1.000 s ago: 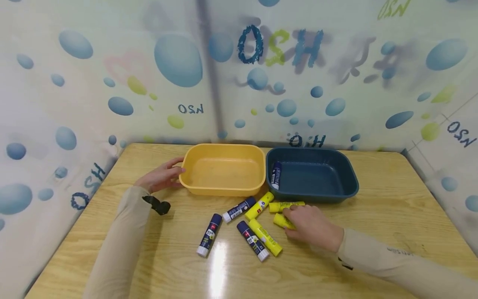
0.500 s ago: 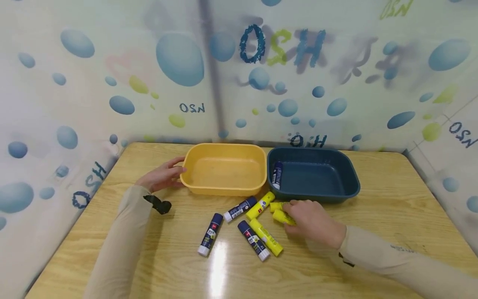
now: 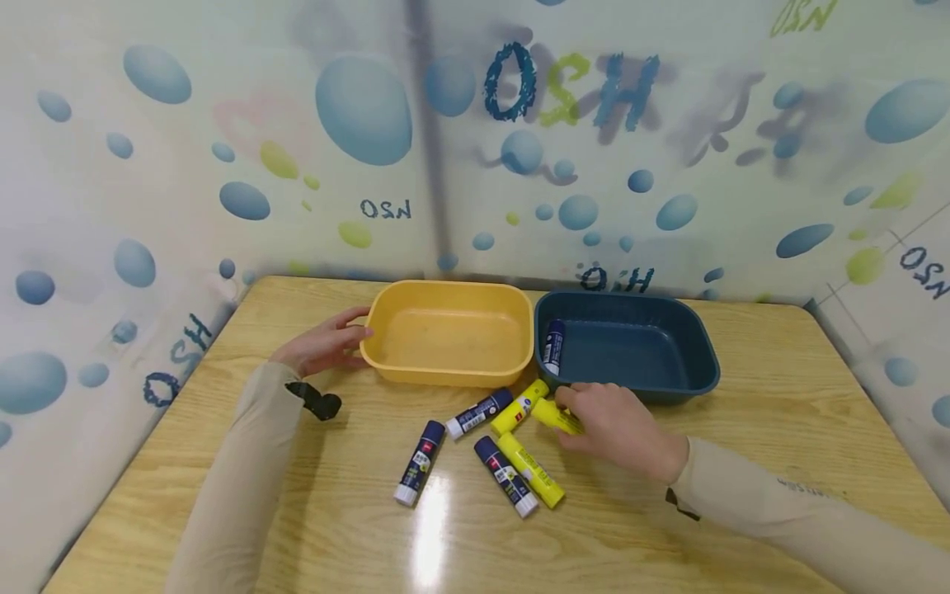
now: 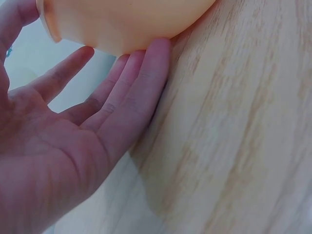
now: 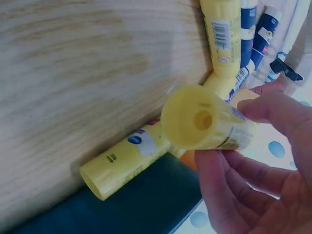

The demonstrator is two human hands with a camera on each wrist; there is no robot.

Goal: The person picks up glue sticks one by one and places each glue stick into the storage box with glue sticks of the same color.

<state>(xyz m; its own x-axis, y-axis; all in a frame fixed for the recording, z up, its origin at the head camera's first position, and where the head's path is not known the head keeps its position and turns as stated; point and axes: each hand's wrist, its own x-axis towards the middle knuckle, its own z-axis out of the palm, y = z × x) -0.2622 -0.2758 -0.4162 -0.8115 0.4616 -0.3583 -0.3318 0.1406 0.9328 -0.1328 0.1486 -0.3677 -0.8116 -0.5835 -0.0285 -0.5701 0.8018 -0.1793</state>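
My right hand (image 3: 619,433) pinches a yellow glue stick (image 3: 555,416) between thumb and fingers, just in front of the navy bin (image 3: 664,392). Its hollow round end (image 5: 185,107) faces the right wrist camera. Below it, a second yellow glue stick (image 5: 124,163) lies on the table beside the bin; the hand and held stick hide it in the head view. My left hand (image 3: 322,346) rests at the left end of the yellow bin (image 3: 445,378). Its extended fingers (image 4: 134,105) touch the bin's side. One navy glue stick (image 3: 552,346) lies inside the navy bin at its left.
Scattered before the bins are a yellow glue stick (image 3: 519,407), a navy one (image 3: 478,414), another navy one (image 3: 420,464), and a touching pair, navy (image 3: 506,477) and yellow (image 3: 531,470). Behind the wooden table (image 3: 334,528) hangs a patterned backdrop (image 3: 282,107).
My right hand has moved slightly away from me and left with the yellow glue stick, nearer the navy bin. The left hand stays at the yellow bin; the head view has shifted slightly.
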